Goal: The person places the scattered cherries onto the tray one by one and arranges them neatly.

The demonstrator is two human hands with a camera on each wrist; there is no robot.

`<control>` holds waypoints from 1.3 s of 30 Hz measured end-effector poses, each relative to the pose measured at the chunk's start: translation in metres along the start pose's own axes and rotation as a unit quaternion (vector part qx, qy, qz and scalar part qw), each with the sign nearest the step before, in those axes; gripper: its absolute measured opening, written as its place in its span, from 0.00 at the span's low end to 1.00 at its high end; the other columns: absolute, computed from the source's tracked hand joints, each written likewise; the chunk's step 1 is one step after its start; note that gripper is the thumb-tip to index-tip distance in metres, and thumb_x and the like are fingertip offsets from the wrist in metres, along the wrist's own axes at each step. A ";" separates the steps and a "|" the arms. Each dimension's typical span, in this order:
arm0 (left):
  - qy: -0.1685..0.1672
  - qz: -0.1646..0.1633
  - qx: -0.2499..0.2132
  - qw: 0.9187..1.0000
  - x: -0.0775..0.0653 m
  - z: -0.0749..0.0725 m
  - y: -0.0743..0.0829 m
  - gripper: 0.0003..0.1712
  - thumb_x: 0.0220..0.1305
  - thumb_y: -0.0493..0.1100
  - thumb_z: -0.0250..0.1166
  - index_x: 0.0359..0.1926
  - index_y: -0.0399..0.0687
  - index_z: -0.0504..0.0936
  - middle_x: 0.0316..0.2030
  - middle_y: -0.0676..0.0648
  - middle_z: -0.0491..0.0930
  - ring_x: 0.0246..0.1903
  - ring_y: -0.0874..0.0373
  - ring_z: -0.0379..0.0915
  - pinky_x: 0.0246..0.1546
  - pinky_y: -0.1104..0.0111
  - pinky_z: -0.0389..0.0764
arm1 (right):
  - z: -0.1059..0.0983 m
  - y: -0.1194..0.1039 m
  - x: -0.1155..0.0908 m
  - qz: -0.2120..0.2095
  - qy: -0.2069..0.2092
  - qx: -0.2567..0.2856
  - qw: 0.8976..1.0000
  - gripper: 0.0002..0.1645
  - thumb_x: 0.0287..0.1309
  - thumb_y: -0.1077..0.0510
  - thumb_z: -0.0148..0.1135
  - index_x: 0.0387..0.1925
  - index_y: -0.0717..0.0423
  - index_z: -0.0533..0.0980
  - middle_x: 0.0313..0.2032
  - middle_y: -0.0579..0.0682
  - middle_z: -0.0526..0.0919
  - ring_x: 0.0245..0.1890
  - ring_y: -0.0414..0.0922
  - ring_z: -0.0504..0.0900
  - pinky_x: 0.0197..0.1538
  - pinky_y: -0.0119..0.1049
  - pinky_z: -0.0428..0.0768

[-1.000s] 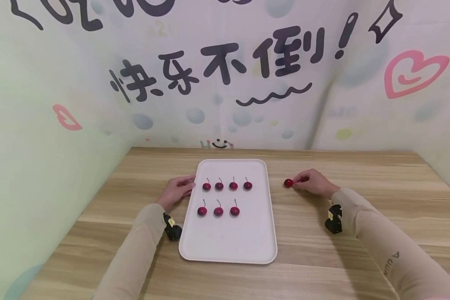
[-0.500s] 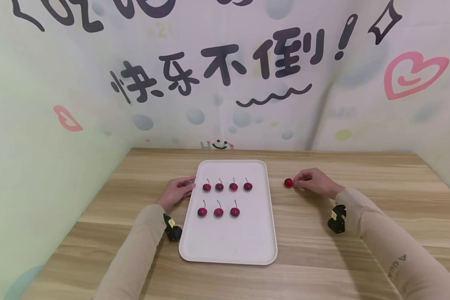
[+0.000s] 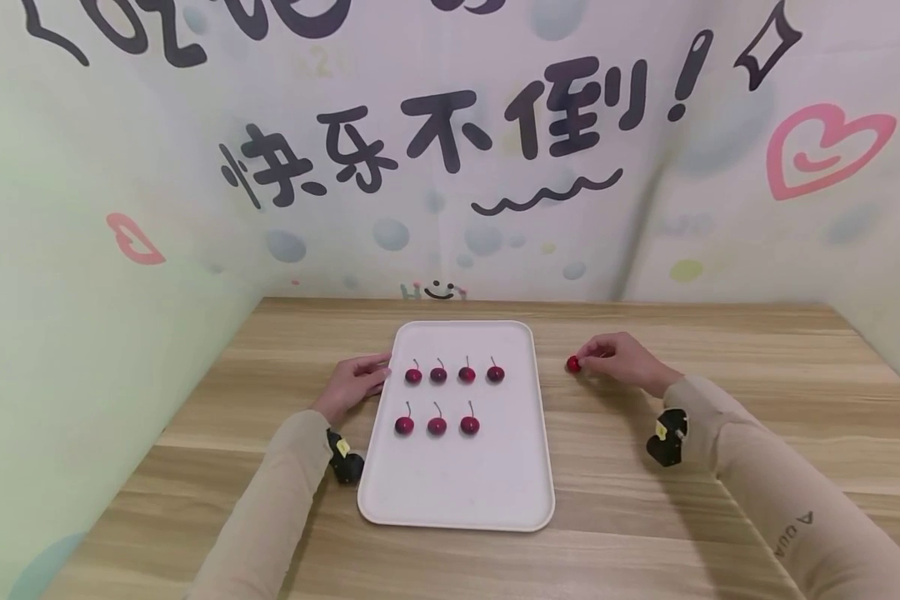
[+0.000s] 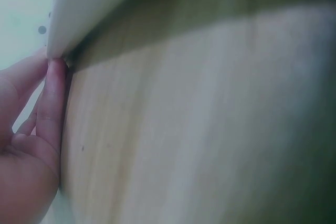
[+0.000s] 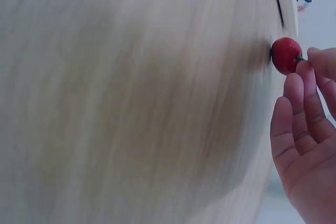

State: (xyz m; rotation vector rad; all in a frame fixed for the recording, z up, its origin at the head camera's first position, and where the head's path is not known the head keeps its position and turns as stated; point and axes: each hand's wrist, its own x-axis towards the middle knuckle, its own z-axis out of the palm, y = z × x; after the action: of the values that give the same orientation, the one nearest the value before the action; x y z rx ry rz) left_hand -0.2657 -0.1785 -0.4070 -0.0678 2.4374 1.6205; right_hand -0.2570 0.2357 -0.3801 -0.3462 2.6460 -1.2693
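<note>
My right hand (image 3: 624, 362) pinches the stem of a red cherry (image 5: 286, 56) between thumb and fingertip, to the right of the tray. In the right wrist view that cherry is close over the wooden table, and the other fingers are gently bent beside it. A white rectangular tray (image 3: 456, 487) lies in the middle of the table. On it sit several dark red cherries with upright stems, a back row (image 3: 438, 375) and a shorter front row (image 3: 437, 426). My left hand (image 3: 350, 386) holds the tray's left edge, thumb and finger meeting at the rim (image 4: 63, 35) in the left wrist view.
The wood-grain table (image 3: 645, 533) extends on both sides of the tray. Behind it hangs a pale printed backdrop (image 3: 435, 233) with black lettering. Black cameras are strapped at both wrists, the left one (image 3: 345, 462) close to the tray's left edge.
My right hand and the cherry have shifted slightly left towards the tray over the last half second. The left hand and the tray stay in place.
</note>
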 end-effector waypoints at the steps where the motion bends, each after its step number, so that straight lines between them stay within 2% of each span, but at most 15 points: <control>1: -0.001 0.002 0.001 1.000 0.000 0.000 -0.001 0.23 0.62 0.42 0.58 0.59 0.47 0.71 0.48 0.40 0.74 0.46 0.53 0.72 0.47 0.68 0.75 | 0.000 -0.001 0.000 0.003 0.003 -0.002 1.000 0.12 0.57 0.60 0.57 0.38 0.66 0.76 0.34 0.54 0.80 0.34 0.45 0.73 0.34 0.31 0.74; 13: -0.002 0.010 0.000 1.000 0.000 0.001 -0.002 0.22 0.63 0.41 0.57 0.59 0.46 0.71 0.48 0.40 0.74 0.44 0.55 0.72 0.46 0.68 0.76 | 0.003 -0.004 -0.001 0.026 0.045 0.001 0.999 0.14 0.59 0.61 0.54 0.44 0.66 0.74 0.40 0.60 0.77 0.36 0.50 0.74 0.37 0.35 0.77; 17: -0.002 0.013 -0.002 1.000 0.000 0.000 -0.002 0.22 0.62 0.40 0.57 0.59 0.45 0.70 0.48 0.40 0.74 0.43 0.55 0.72 0.46 0.69 0.76 | 0.004 -0.005 -0.003 0.018 0.053 0.002 0.998 0.14 0.59 0.62 0.54 0.44 0.67 0.74 0.41 0.61 0.77 0.37 0.50 0.75 0.37 0.36 0.79; 24: -0.003 0.011 0.000 1.000 0.000 0.000 -0.001 0.23 0.63 0.41 0.57 0.59 0.46 0.70 0.48 0.40 0.74 0.43 0.56 0.72 0.46 0.69 0.76 | 0.008 -0.008 -0.007 -0.013 0.065 0.002 0.998 0.14 0.58 0.64 0.54 0.45 0.70 0.72 0.35 0.58 0.78 0.35 0.49 0.76 0.36 0.35 0.79; 30: -0.002 0.005 -0.001 1.000 0.000 0.000 -0.001 0.22 0.63 0.41 0.57 0.58 0.47 0.71 0.48 0.41 0.74 0.44 0.55 0.72 0.46 0.69 0.76 | 0.012 -0.014 -0.009 -0.048 0.055 0.016 0.997 0.16 0.56 0.65 0.57 0.44 0.72 0.72 0.33 0.58 0.79 0.34 0.48 0.78 0.37 0.33 0.79; 39: -0.002 -0.002 -0.002 1.000 -0.001 0.000 0.000 0.22 0.63 0.42 0.57 0.59 0.48 0.71 0.48 0.41 0.73 0.45 0.54 0.72 0.46 0.69 0.75 | 0.018 -0.031 -0.008 -0.071 0.013 0.100 0.992 0.15 0.55 0.68 0.56 0.44 0.75 0.70 0.33 0.59 0.79 0.35 0.47 0.79 0.41 0.42 0.80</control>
State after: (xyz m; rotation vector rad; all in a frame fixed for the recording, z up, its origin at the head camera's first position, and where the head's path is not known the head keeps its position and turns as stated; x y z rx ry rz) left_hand -0.2646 -0.1784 -0.4069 -0.0697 2.4301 1.6223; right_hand -0.2401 0.2058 -0.3663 -0.4952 2.5240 -1.5771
